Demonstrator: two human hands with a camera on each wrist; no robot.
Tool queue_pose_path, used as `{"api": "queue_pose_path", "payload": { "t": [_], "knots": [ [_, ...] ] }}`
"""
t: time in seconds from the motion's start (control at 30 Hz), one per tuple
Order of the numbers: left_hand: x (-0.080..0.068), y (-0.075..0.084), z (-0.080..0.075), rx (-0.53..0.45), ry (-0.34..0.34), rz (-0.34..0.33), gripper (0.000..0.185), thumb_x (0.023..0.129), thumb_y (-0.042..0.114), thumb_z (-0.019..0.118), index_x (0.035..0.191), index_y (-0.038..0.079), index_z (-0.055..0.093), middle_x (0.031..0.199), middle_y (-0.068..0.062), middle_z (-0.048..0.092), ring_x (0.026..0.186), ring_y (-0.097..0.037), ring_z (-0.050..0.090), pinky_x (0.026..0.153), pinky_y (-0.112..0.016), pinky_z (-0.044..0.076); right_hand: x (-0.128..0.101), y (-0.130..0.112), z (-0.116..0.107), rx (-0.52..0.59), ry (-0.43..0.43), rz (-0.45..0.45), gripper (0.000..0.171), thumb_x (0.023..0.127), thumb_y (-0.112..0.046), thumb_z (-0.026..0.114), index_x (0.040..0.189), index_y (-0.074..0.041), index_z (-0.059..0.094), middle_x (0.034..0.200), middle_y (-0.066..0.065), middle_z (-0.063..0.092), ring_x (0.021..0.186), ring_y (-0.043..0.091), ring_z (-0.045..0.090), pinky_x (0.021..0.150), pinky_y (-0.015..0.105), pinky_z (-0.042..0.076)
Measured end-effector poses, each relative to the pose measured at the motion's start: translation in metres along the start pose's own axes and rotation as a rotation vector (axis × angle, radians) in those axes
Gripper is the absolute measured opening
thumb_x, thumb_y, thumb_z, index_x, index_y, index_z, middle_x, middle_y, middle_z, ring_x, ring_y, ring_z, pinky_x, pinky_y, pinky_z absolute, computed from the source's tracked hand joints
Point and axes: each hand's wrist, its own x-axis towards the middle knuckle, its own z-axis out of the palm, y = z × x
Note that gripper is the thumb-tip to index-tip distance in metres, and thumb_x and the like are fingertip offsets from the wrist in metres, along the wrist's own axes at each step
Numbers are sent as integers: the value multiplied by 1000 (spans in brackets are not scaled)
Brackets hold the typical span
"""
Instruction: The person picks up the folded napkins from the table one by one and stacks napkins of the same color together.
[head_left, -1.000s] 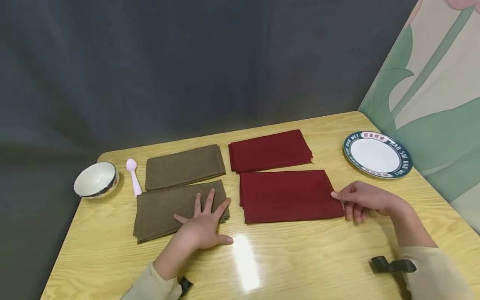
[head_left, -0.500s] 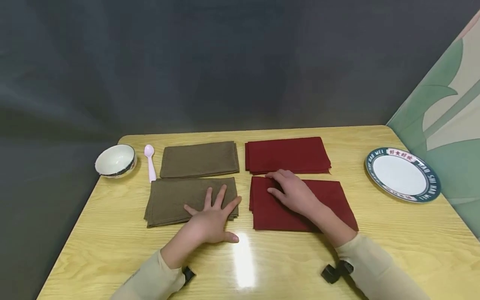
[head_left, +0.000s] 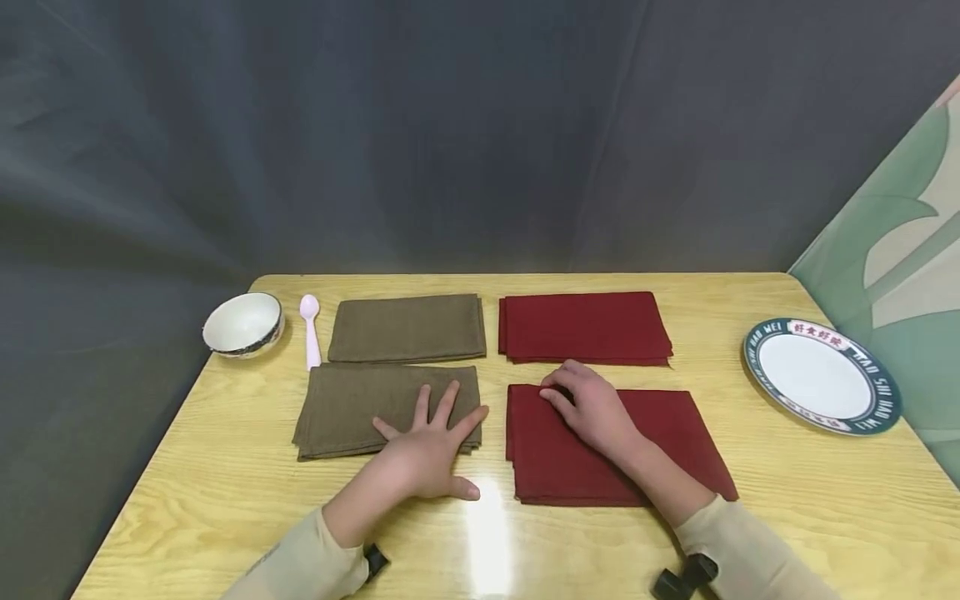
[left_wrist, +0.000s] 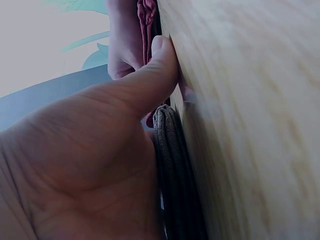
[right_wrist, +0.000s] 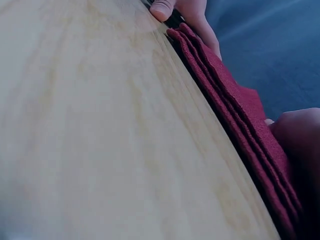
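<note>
My left hand (head_left: 423,458) lies spread-fingered on the right part of the near folded brown cloth napkin (head_left: 352,408). Its thumb points right over the bare wood; in the left wrist view the palm is beside the cloth's layered edge (left_wrist: 170,135). My right hand (head_left: 592,412) is over the near folded dark red cloth napkin (head_left: 660,442), its bent fingers and thumb pinching the cloth near its upper left part. The fingertips are partly hidden. In the right wrist view, the red cloth's stacked folds (right_wrist: 235,115) lie flat on the table.
Behind lie another folded brown cloth (head_left: 408,329) and another folded red cloth (head_left: 585,327). A pink spoon (head_left: 311,333) and a white bowl (head_left: 243,323) stand at the left. A plate with a green rim (head_left: 885,396) is at the right. A dark curtain (head_left: 450,133) hangs behind the table.
My right hand has gone from the near red cloth's right edge to its upper left part. That cloth has slid slightly toward me, widening the gap behind it. My left hand stays put.
</note>
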Motion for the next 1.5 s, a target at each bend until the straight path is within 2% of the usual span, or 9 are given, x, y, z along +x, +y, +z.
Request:
{"api": "queue_pose_path", "payload": {
  "t": [0.23, 0.4, 0.57, 0.8, 1.03, 1.3, 1.5],
  "knots": [
    [7, 2, 12, -37, -31, 35, 102, 80, 64, 75, 162, 43, 16, 169, -7, -11, 151, -46, -8, 83, -94, 10, -2, 9, 7, -91, -50, -71, 3, 96, -14, 71, 99, -14, 70, 90, -4, 58, 82, 16, 52, 75, 38, 49],
    [9, 3, 22, -89, -27, 38, 102, 80, 63, 76, 161, 44, 18, 169, -6, -11, 151, -47, -8, 82, -95, 9, -5, 14, 8, -80, -57, -69, 5, 94, -13, 73, 96, -16, 70, 88, -8, 57, 80, 13, 52, 73, 37, 49],
    [2, 1, 28, -127, -30, 5, 102, 78, 62, 77, 161, 42, 21, 169, -7, -9, 150, -47, -8, 79, -95, 9, -4, 9, 14, -49, -90, -67, 5, 93, -17, 74, 94, -17, 69, 86, -10, 55, 79, 11, 51, 72, 35, 49],
    [-3, -3, 23, -116, -8, -16, 103, 76, 64, 76, 161, 42, 23, 169, -7, -8, 151, -47, -8, 80, -95, 11, 4, 1, 13, -42, -78, -60, 5, 93, -19, 75, 93, -18, 70, 86, -10, 55, 80, 11, 51, 72, 35, 49],
    [0, -3, 15, -87, 14, -7, 103, 76, 64, 77, 161, 42, 23, 169, -8, -7, 150, -48, -7, 80, -95, 11, 10, 1, 8, -42, -62, -58, 5, 92, -18, 75, 94, -16, 71, 87, -9, 57, 81, 11, 53, 74, 36, 50],
    [0, -3, 10, -51, 13, -13, 104, 74, 65, 77, 160, 43, 23, 170, -6, -6, 151, -46, -5, 81, -95, 12, 8, 0, 9, -25, -49, -30, 5, 92, -17, 75, 94, -17, 71, 87, -9, 57, 82, 11, 54, 75, 35, 51],
    [0, -3, 6, -33, 16, 7, 103, 75, 65, 76, 160, 43, 23, 170, -7, -6, 151, -47, -4, 81, -95, 13, 6, -1, 8, -26, -5, -39, 6, 91, -16, 76, 94, -17, 71, 86, -10, 57, 82, 11, 54, 74, 36, 52]
  ]
}}
